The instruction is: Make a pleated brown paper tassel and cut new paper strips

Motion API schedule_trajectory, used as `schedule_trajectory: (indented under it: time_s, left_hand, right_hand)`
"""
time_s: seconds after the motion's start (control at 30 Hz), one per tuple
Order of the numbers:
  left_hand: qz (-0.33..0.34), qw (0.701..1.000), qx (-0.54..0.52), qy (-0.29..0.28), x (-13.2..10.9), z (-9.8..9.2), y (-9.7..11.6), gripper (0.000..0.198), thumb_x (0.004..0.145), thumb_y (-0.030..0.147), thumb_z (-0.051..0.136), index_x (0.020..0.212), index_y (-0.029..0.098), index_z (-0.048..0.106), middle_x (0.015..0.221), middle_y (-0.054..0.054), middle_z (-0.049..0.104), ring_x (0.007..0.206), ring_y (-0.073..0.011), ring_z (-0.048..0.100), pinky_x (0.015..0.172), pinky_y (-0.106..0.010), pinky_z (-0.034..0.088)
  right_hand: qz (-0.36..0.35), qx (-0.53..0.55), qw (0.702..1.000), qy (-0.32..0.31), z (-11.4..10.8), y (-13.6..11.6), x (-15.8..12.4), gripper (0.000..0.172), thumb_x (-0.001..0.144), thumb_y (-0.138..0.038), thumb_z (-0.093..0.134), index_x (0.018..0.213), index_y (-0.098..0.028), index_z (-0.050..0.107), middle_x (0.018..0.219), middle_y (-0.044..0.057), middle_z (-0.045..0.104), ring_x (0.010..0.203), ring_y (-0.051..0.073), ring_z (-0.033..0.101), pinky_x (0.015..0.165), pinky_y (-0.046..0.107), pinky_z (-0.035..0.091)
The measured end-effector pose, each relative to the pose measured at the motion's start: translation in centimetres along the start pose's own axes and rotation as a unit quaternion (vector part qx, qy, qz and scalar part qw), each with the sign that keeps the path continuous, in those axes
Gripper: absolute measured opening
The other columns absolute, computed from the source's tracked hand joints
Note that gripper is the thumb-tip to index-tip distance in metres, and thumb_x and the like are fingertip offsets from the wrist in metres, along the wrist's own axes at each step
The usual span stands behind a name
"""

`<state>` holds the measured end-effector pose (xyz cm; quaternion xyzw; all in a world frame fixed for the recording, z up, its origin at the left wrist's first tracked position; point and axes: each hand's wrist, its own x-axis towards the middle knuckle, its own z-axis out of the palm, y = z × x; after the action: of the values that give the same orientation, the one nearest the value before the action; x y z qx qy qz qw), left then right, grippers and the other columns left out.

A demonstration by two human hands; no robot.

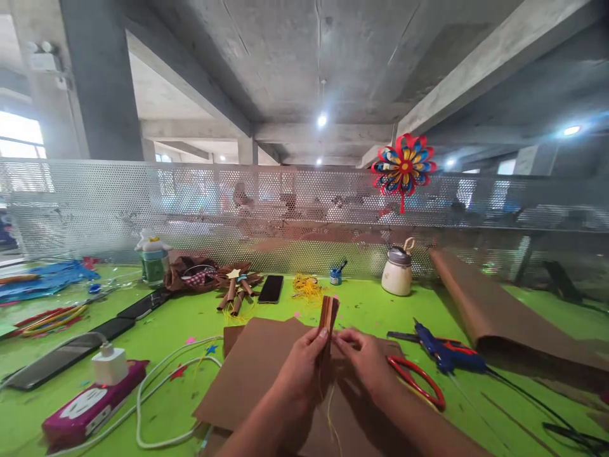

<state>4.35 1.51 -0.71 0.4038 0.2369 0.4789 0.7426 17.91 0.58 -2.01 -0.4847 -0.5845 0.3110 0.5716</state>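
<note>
A narrow bundle of folded brown paper (328,311) stands almost upright above the middle of the desk (361,306), its layers stacked closely and their edges showing lighter and darker brown stripes. The left hand (302,358) holds it, the grip pinching it between thumb and fingers and hiding its lower part. Thin yellow thread (329,412) hangs below. The right hand (365,357) is just beside the bundle, its grip pressed together at the fingertips; whether thread or paper is caught there, one cannot tell.

Around them, from the left, lie blue sheets (52,284), a purple power strip (95,406) bearing a white plug (109,366), and a looping white cable (139,406). Farther along come small brown tubes (235,299) and a dark phone (271,289). Flat brown sheets (252,368) spread beneath the hands, partly covered by both forearms. To the right, the right forearm partly overlaps red-handled scissors (441,398); beyond sit a cream cup (397,274), a blue glue gun (435,349) and a large curled brown sheet (499,314).
</note>
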Motion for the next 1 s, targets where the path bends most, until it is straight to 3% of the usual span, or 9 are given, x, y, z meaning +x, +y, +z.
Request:
schedule_trajectory:
  time_s: [0.17,0.3,0.37,0.5,0.6,0.77,0.9,1.0]
  left_hand:
    - [-0.016,0.999,-0.005,0.05,-0.1,0.3,0.3,0.025,0.075,0.035,0.07,0.085,0.013,0.065,0.075,-0.003,0.065,0.046,-0.0078,0.054,0.045,-0.02,0.041]
    - [-0.033,0.999,-0.004,0.031,-0.2,0.6,0.4,0.019,0.079,0.032,0.066,0.082,0.013,0.062,0.075,-0.006,0.067,0.05,-0.0111,0.06,0.049,-0.021,0.046]
    - [-0.026,0.999,-0.003,0.048,0.1,0.4,0.5,0.014,0.082,0.027,0.063,0.082,0.013,0.061,0.071,-0.006,0.067,0.055,-0.0128,0.062,0.052,-0.022,0.048]
    - [-0.02,0.992,0.003,0.121,0.7,-0.4,0.7,0.011,0.087,0.018,0.053,0.083,0.011,0.06,0.061,-0.004,0.06,0.055,-0.0109,0.061,0.054,-0.019,0.049]
    - [-0.015,0.992,0.004,0.128,0.9,-0.9,0.6,0.01,0.087,0.014,0.051,0.082,0.01,0.059,0.063,-0.003,0.057,0.053,-0.009,0.058,0.047,-0.017,0.045]
    - [-0.055,0.989,0.026,0.134,1.2,-1.1,0.0,0.015,0.089,0.015,0.047,0.081,0.008,0.057,0.062,-0.002,0.052,0.045,-0.0058,0.05,0.034,-0.013,0.03]
    - [-0.076,0.99,0.02,0.114,1.4,-1.2,-0.1,0.012,0.088,0.017,0.049,0.084,0.008,0.057,0.063,0.0,0.049,0.044,-0.003,0.044,0.035,-0.011,0.028]
    - [-0.08,0.991,0.013,0.107,1.4,-1.2,-0.1,0.012,0.088,0.018,0.051,0.087,0.008,0.058,0.065,0.0,0.048,0.045,-0.0022,0.043,0.036,-0.01,0.029]
  right_hand:
    - [0.0,-0.074,0.996,-0.058,1.3,0.5,-1.8,0.023,0.079,-0.035,0.056,0.065,-0.018,0.065,0.065,0.003,0.066,0.063,0.02,0.06,0.06,0.03,0.046]
    - [-0.006,-0.14,0.985,-0.096,1.4,-1.7,-3.0,0.021,0.081,-0.023,0.05,0.066,-0.019,0.065,0.066,0.002,0.067,0.062,0.018,0.061,0.057,0.027,0.043]
    - [-0.028,-0.191,0.974,-0.116,1.2,-3.0,-3.4,0.02,0.083,-0.019,0.049,0.073,-0.019,0.066,0.073,0.002,0.07,0.068,0.018,0.063,0.06,0.026,0.042]
    - [-0.084,-0.342,0.92,-0.171,0.8,-4.9,-4.3,0.021,0.088,-0.017,0.045,0.086,-0.018,0.066,0.086,0.008,0.073,0.074,0.019,0.065,0.059,0.027,0.034]
    - [-0.118,-0.416,0.878,-0.206,0.8,-5.3,-4.8,0.022,0.09,-0.018,0.043,0.09,-0.015,0.065,0.088,0.01,0.072,0.072,0.019,0.065,0.057,0.028,0.03]
    - [-0.164,-0.442,0.845,-0.253,0.8,-4.4,-4.7,0.023,0.093,-0.019,0.04,0.088,-0.014,0.062,0.083,0.009,0.07,0.068,0.015,0.061,0.055,0.027,0.027]
    - [-0.193,-0.462,0.814,-0.294,0.8,-4.0,-4.6,0.021,0.091,-0.018,0.042,0.084,-0.014,0.061,0.079,0.008,0.069,0.063,0.014,0.058,0.052,0.028,0.025]
    - [-0.243,-0.455,0.776,-0.364,0.2,-4.7,-4.8,0.021,0.09,-0.017,0.044,0.081,-0.014,0.063,0.078,0.008,0.069,0.065,0.015,0.058,0.054,0.027,0.029]
